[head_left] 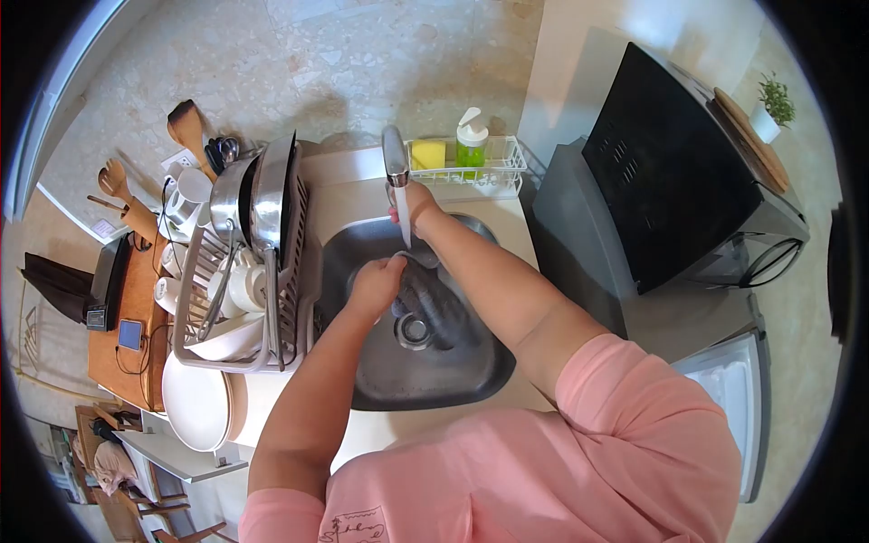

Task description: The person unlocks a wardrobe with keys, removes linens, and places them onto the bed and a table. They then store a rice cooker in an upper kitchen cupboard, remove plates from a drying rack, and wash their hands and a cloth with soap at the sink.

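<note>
Over the sink (371,385), my left hand (376,288) is closed on the upper edge of a wet dark grey cloth (439,308). The cloth hangs down beside the drain (412,331). My right hand (416,206) reaches up to the faucet (396,154), its fingers curled around the part below and behind the spout. The spout hides some of those fingers. A stream of water (405,226) runs from the spout toward the cloth.
Left of the sink stands a dish rack (288,317) with pots, cups and bowls. Behind the faucet, a white wire caddy (507,163) holds a yellow sponge (427,155) and a green soap bottle (471,149). A black appliance (674,167) stands at right.
</note>
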